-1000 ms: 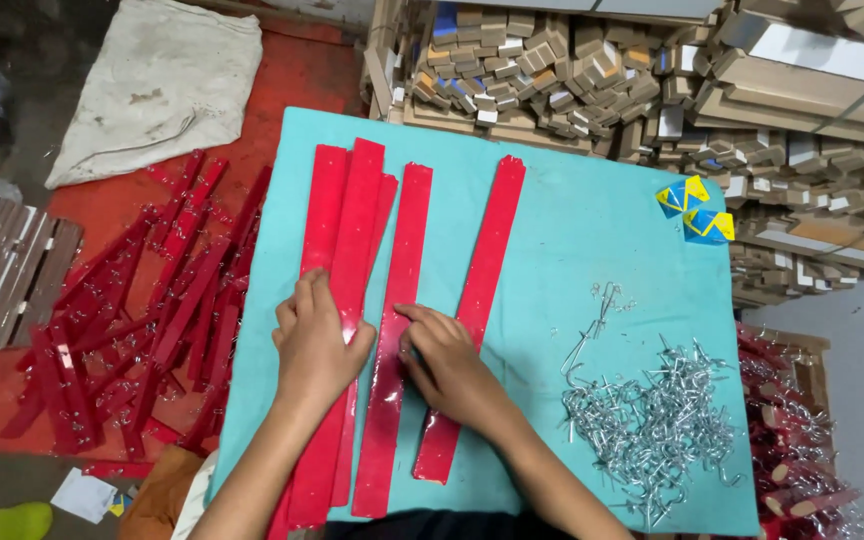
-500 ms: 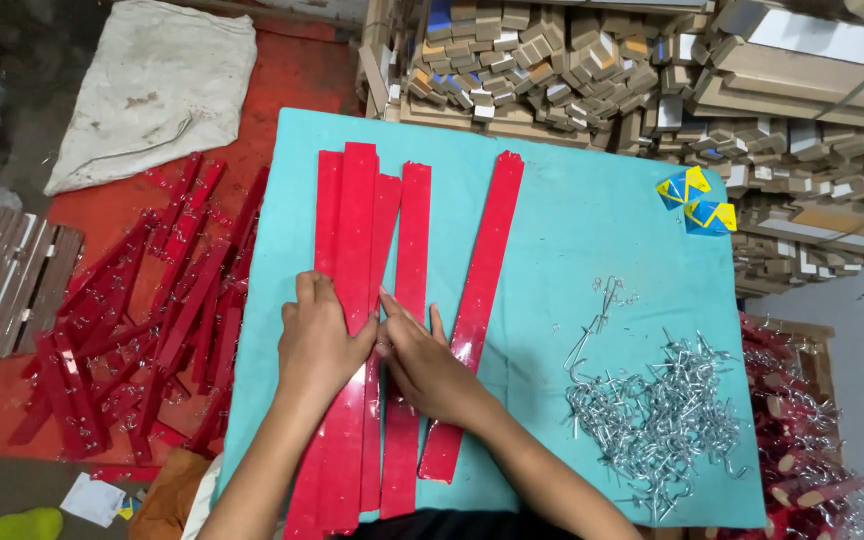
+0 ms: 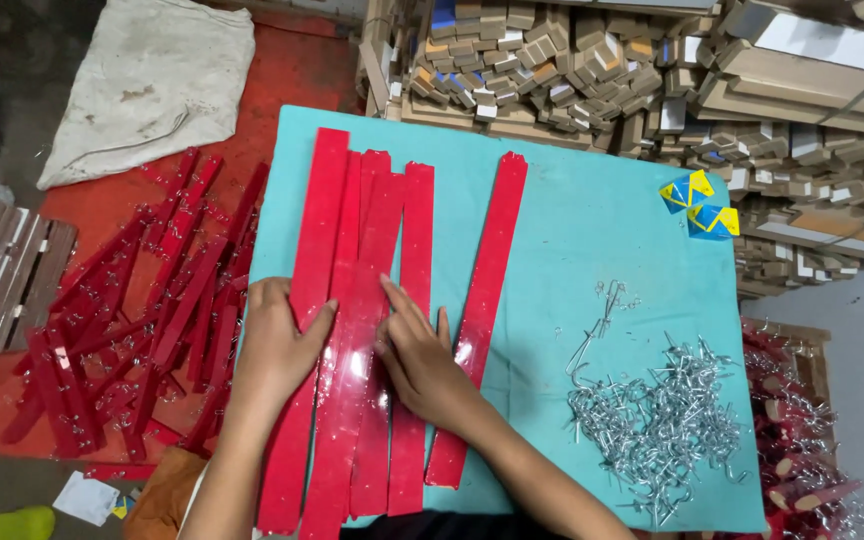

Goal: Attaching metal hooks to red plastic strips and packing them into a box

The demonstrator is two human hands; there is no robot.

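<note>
1. The left hand lies flat on the red strips, fingers held loosely together, thumb spread out to the right. It presses down and grips nothing.
2. The right hand also rests palm-down on the strips, fingers slightly fanned, fingertips on the middle ones.
3. The strips are long, thin, glossy and flat. About five lie side by side on the turquoise board; four are bunched and overlapping under the hands, one sits apart to the right.
4. A tangled heap of shiny wire hooks lies on the board's right side, too many to count.
5. More red strips are scattered on the floor to the left, near a pale cloth sack.
</note>
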